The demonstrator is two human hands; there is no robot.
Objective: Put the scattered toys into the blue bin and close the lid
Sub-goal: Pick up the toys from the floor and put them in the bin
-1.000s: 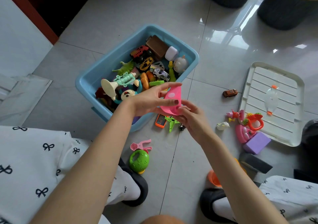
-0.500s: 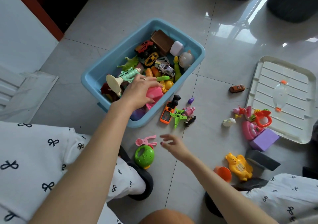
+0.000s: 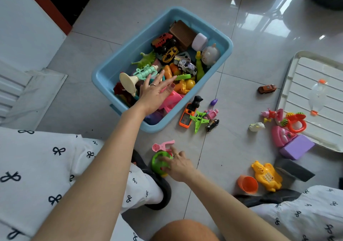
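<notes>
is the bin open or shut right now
Open. The bin has no lid on it and its toys show; the lid lies flat on the floor to its right.

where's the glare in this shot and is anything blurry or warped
Head view: window glare streaks the glossy floor at top right; the bin, lid and toys are sharp; the left hand and right hand look slightly soft; wide-angle bending curves the tile seams and stretches the forearms near the bottom edge.
</notes>
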